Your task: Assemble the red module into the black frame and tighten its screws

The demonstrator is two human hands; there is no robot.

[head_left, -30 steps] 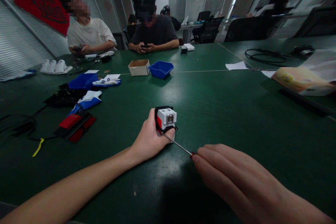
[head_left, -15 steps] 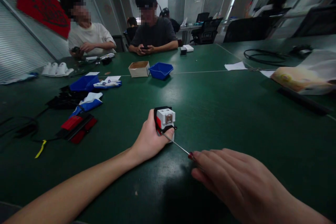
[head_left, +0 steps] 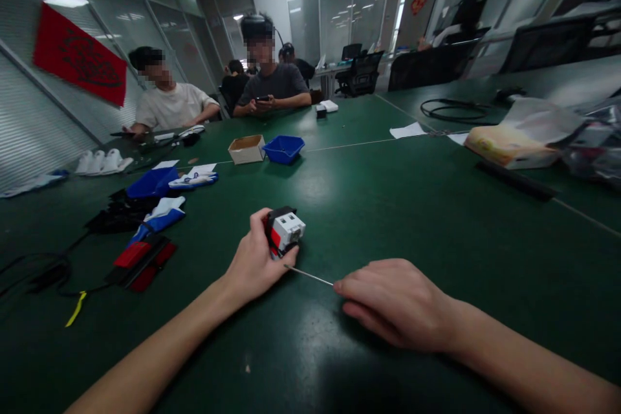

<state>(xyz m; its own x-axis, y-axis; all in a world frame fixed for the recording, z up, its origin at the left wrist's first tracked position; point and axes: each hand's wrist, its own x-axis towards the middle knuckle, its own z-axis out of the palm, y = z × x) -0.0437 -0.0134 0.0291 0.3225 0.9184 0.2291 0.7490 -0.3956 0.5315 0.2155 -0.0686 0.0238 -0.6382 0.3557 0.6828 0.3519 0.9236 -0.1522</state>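
My left hand [head_left: 259,262] is closed around a small boxy device [head_left: 288,228], white on top with black and red parts, held just above the green table. It is tilted, and my fingers cover its left side and base. My right hand [head_left: 395,301] grips a screwdriver [head_left: 310,275] by its handle, which my fingers hide almost wholly. Its thin metal shaft points left, the tip close to my left thumb below the device. Whether the tip touches the device I cannot tell.
An open cardboard box [head_left: 246,150] and a blue bin [head_left: 284,150] stand ahead. Gloves [head_left: 162,210], another blue bin [head_left: 152,182] and a red-black item [head_left: 140,262] lie left. A plastic package [head_left: 514,139] is at right. Two people [head_left: 274,84] sit across the table.
The device has turned and tilted in my left hand. My right hand and the screwdriver have drawn back from it slightly, the shaft lying flatter. My view has tipped up.
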